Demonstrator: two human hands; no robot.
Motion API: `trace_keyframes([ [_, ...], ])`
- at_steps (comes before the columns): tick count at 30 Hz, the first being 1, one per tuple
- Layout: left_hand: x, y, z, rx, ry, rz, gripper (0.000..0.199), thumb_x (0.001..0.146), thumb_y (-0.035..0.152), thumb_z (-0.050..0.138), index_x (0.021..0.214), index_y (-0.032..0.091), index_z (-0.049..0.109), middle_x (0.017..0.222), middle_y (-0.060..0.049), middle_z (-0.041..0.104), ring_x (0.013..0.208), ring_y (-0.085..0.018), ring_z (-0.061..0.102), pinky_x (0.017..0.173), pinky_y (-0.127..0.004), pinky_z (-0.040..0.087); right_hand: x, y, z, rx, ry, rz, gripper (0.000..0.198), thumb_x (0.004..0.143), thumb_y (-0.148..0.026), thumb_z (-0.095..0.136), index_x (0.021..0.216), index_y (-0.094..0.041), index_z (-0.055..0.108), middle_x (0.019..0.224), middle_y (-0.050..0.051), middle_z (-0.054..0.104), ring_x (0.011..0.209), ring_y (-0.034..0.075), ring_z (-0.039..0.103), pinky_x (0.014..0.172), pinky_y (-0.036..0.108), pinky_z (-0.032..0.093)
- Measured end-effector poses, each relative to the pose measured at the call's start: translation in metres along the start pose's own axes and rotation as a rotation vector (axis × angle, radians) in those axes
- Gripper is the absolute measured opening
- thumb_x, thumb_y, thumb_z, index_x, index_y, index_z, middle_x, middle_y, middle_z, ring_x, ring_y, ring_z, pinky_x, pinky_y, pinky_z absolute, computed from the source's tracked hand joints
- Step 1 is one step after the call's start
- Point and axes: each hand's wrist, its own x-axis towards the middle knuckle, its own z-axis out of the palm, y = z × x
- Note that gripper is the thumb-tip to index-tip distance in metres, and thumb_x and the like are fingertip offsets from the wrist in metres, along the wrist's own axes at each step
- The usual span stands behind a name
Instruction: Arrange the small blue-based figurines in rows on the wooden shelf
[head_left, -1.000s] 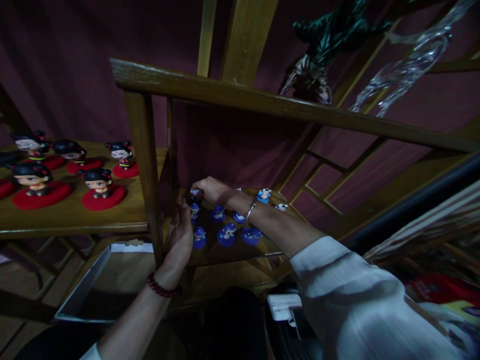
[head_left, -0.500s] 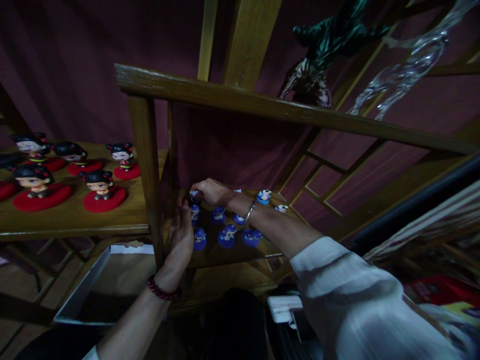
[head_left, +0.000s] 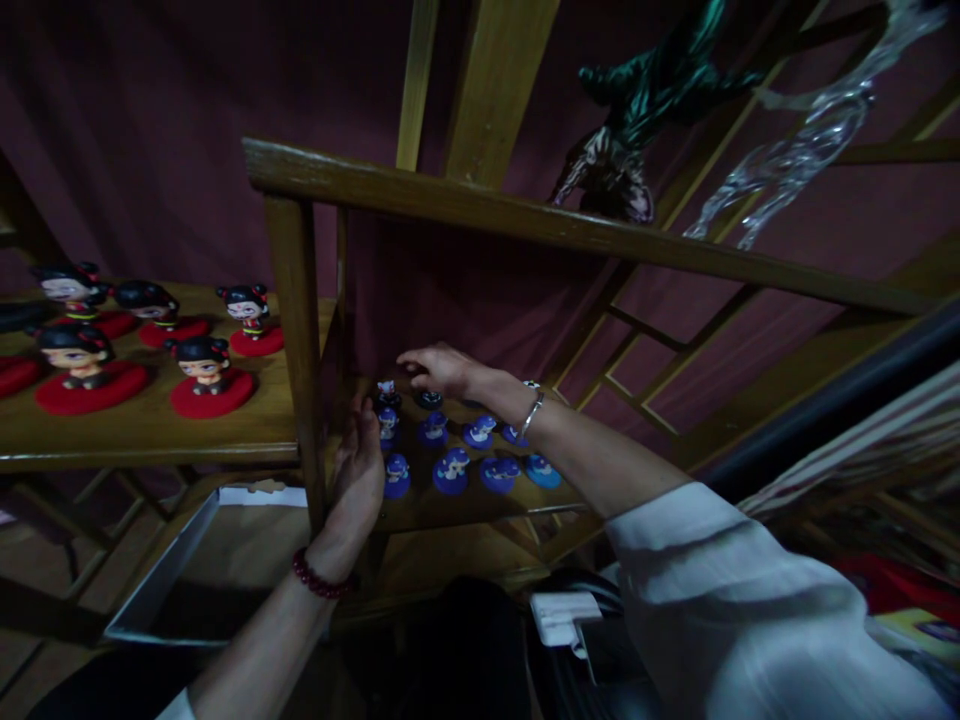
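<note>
My right hand [head_left: 441,370] reaches over the back row of small figurines on the low wooden shelf [head_left: 420,515]. Its thumb and index finger are apart, with nothing visible between them. Just below them sits a black-based figurine [head_left: 430,399]; a pale figurine on a dark base [head_left: 386,391] stands to its left. My left hand [head_left: 358,470] is upright beside the shelf post, fingers stretched out, next to a blue figurine [head_left: 397,474] and another blue figurine [head_left: 387,427]. Further blue figurines [head_left: 451,470] stand in rows to the right, some partly behind my right forearm.
A wooden rail [head_left: 450,205] and post [head_left: 296,350] frame the shelf. Several black-haired figurines [head_left: 202,378] on red bases stand on the left shelf. An open box [head_left: 169,565] lies below. Above the rail stand a green statue [head_left: 645,90] and a clear statue [head_left: 802,150].
My right hand has drawn slightly right from the back-left figurine, and its thumb and finger have parted. That figurine now shows on its own. My left hand has barely moved.
</note>
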Motion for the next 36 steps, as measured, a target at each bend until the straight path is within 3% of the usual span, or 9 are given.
trace_keyframes([
  [8,-0.002,0.006,0.002,-0.036,0.004,0.006,0.040,0.094,0.035,0.036,0.128,0.021,0.053,0.140,-0.007,0.052,0.131,-0.018,0.044,0.110,-0.032,0.033,-0.008,0.020,-0.001,-0.135,-0.119,0.035,0.036,0.079,-0.020,0.064,0.115,-0.023,0.065,0.113,0.005,0.069,0.098,0.018,0.062,0.074,0.022,0.042],
  [17,-0.004,0.010,0.002,-0.023,0.000,0.004,0.039,0.094,0.033,0.038,0.127,0.020,0.053,0.137,-0.009,0.055,0.127,-0.019,0.049,0.108,-0.032,0.036,-0.011,0.010,0.005,-0.271,-0.125,0.058,0.025,0.081,-0.017,0.055,0.101,-0.024,0.070,0.099,0.004,0.071,0.083,0.015,0.062,0.060,0.023,0.035],
  [23,-0.005,0.010,0.001,-0.009,-0.016,-0.004,0.042,0.094,0.035,0.036,0.129,0.019,0.052,0.139,-0.009,0.052,0.128,-0.019,0.048,0.109,-0.032,0.033,-0.012,0.013,0.007,-0.257,-0.107,0.059,0.028,0.082,-0.020,0.055,0.106,-0.025,0.068,0.102,0.004,0.071,0.086,0.017,0.063,0.060,0.023,0.036],
  [27,-0.005,0.008,0.002,0.010,0.020,0.026,0.039,0.093,0.037,0.037,0.125,0.023,0.056,0.137,-0.006,0.055,0.128,-0.019,0.048,0.109,-0.031,0.033,-0.017,0.015,0.001,-0.132,-0.020,0.068,0.037,0.083,-0.024,0.059,0.119,-0.026,0.062,0.111,0.003,0.069,0.093,0.017,0.062,0.066,0.022,0.039],
  [31,-0.005,0.007,0.002,0.005,0.019,0.027,0.041,0.093,0.038,0.038,0.126,0.022,0.056,0.138,-0.007,0.054,0.128,-0.019,0.048,0.108,-0.031,0.034,-0.034,0.009,-0.011,-0.028,0.017,-0.060,0.023,0.087,-0.027,0.055,0.103,-0.020,0.070,0.090,0.003,0.072,0.076,0.012,0.061,0.064,0.021,0.038],
  [36,-0.004,0.007,0.001,0.028,0.018,0.016,0.040,0.093,0.038,0.038,0.125,0.023,0.056,0.139,-0.005,0.053,0.130,-0.020,0.046,0.110,-0.033,0.031,-0.054,-0.003,-0.016,0.045,-0.063,-0.212,0.020,0.084,-0.031,0.058,0.091,-0.018,0.073,0.077,0.000,0.069,0.063,0.010,0.054,0.056,0.021,0.035],
])
